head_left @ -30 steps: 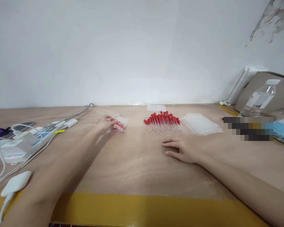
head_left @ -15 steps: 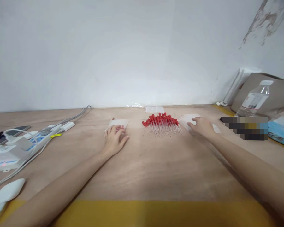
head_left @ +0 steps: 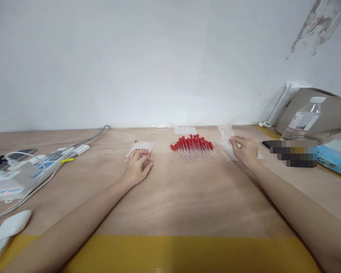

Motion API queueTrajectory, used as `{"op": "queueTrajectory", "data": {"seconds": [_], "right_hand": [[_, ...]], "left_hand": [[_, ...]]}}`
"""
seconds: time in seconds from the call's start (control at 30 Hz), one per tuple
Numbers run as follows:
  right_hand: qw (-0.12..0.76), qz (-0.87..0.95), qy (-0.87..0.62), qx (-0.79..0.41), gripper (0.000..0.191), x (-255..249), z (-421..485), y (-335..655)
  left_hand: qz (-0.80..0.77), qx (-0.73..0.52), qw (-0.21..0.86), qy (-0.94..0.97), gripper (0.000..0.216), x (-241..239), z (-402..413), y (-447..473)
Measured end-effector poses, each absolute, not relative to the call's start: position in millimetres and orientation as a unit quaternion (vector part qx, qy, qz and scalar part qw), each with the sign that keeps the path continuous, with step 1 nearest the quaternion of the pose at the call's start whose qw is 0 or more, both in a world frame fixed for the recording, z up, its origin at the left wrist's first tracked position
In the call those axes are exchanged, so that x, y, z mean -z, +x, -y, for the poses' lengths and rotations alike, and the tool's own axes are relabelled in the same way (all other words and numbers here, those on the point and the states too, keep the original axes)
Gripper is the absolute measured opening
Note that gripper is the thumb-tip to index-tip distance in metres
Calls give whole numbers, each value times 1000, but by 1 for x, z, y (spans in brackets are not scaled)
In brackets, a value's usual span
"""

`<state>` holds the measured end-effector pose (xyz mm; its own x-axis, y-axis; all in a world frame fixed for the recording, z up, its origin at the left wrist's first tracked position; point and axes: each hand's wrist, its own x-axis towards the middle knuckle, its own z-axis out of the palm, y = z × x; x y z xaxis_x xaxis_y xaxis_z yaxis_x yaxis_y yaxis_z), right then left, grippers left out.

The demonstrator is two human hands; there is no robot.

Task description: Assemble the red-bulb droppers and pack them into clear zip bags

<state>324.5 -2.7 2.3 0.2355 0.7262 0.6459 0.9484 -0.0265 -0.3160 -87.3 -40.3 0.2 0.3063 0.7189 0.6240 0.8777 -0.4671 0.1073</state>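
My left hand (head_left: pixel 138 167) lies with its fingers apart over a small clear bag (head_left: pixel 143 145) that holds red-bulbed droppers; the hand covers the bag's near part. In the middle of the table, a row of droppers (head_left: pixel 191 146) with red rubber bulbs and thin clear stems lies side by side, bulbs toward the wall. At the right, my right hand (head_left: pixel 246 150) pinches a clear plastic bag (head_left: pixel 226 132) between thumb and fingers, and this bag stands partly raised. More clear plastic lies flat under and beside that hand.
A flat white bag or card (head_left: pixel 185 130) lies behind the droppers near the wall. At the left are a power strip (head_left: pixel 47 167) with cables and a white charger (head_left: pixel 13 226). A water bottle (head_left: pixel 304 119), a blue packet (head_left: pixel 333 159) and a grey bag (head_left: pixel 335 108) stand at the right.
My right hand has closed on a plastic bag and lifted its edge, moving slightly right. The left hand stays on its bag, showing a little more of the red bulbs.
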Motion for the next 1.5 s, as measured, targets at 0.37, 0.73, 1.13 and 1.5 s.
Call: {"op": "queueTrajectory", "data": {"seconds": [0.37,0.73,1.13,1.5], "right_hand": [[259,924,-275,-66,31,-3,79,222],[213,924,-279,-148,43,2,89,221],[248,904,-318,-146,42,7,89,220],[247,899,-332,-145,42,5,90,221]], "left_hand": [[526,321,-84,-783,19,-6,11,-34],[673,291,-218,-643,19,-13,-72,19],[557,532,-307,-560,17,-28,-21,-33],[438,613,-360,-550,31,1,52,-43]]}}
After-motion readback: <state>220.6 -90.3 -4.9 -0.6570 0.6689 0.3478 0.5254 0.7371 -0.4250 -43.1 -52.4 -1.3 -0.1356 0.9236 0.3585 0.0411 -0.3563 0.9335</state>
